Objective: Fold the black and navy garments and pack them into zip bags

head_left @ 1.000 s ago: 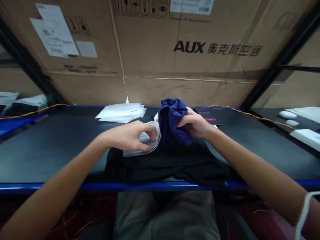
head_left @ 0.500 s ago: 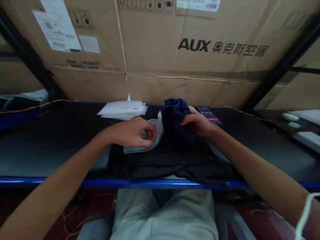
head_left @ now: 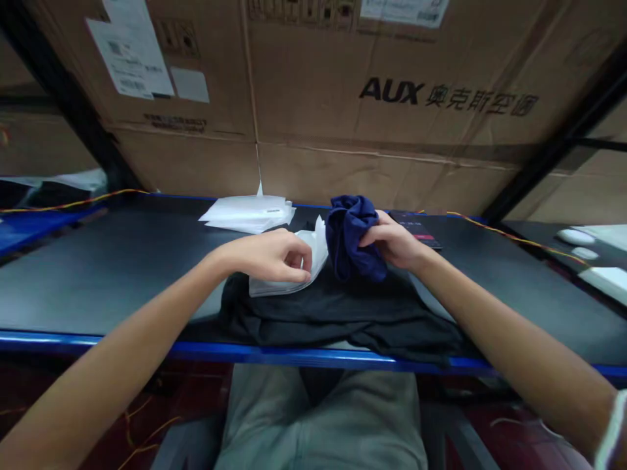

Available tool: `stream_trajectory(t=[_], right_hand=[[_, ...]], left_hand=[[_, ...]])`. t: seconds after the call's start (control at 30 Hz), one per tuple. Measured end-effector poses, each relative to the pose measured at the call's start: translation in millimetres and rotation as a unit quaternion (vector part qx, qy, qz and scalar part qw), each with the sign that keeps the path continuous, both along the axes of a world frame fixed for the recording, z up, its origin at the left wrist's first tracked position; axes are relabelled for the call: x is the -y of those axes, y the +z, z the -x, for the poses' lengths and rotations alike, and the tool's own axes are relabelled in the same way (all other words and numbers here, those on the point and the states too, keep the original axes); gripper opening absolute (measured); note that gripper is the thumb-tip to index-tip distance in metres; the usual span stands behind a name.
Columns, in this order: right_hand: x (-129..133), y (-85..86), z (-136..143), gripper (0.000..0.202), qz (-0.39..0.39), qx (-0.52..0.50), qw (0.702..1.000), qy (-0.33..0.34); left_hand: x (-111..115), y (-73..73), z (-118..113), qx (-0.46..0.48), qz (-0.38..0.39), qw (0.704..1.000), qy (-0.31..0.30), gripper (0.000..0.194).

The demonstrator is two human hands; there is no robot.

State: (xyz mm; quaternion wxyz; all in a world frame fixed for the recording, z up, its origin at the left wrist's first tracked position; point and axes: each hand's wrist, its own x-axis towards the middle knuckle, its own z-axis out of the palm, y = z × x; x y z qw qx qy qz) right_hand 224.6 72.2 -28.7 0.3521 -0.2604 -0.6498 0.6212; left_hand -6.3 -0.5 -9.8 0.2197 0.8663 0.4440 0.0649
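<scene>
A crumpled navy-blue cloth (head_left: 350,235) is gripped at its right side by my right hand (head_left: 394,241), its fingers closed on the fabric. To the left of it, my left hand (head_left: 274,254) rests over a white bag (head_left: 318,251) with curled fingers; the thumb and fingertips lie at the bag's surface, and whether they pinch it is hard to tell. Beneath both hands a black cloth (head_left: 343,313) is spread to the table's front edge. A stack of flat white bags (head_left: 249,212) lies behind my left hand.
A dark phone-like object (head_left: 416,230) lies behind my right hand. The black table (head_left: 98,261) has a blue front rim. A large cardboard box (head_left: 313,111) stands behind it between black posts. White items (head_left: 578,237) are at the far right, with a yellow-red wire (head_left: 519,238) near them.
The view has shifted slightly. The navy cloth is somewhat more spread out in my right hand, and the fingers of my left hand have curled closer together over the white bag.
</scene>
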Motion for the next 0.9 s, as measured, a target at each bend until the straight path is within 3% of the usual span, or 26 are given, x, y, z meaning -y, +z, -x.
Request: stream_trajectory(t=[0.1,0.27,0.57,0.9], right_hand=[[0,0.4,0,0.020,0.004,-0.001,1.000,-0.003],[-1,0.2,-1,0.018,-0.005,0.000,1.000,0.005],[-1,2.2,-2,0.020,-0.002,-0.004,1.000,0.012],[-5,3.5,-7,0.022,-0.008,-0.024,1.000,-0.001]], left_hand=[[0,-2.5,-2,0.017,-0.004,1.000,0.010,0.029],[-1,-5.3,-5,0.034,-0.008,0.999,0.011,0.021],[-1,0.1,-2,0.021,-0.001,1.000,-0.018,0.018],[-3,3.4,6,0.072,0.028,0.997,-0.027,0.018]])
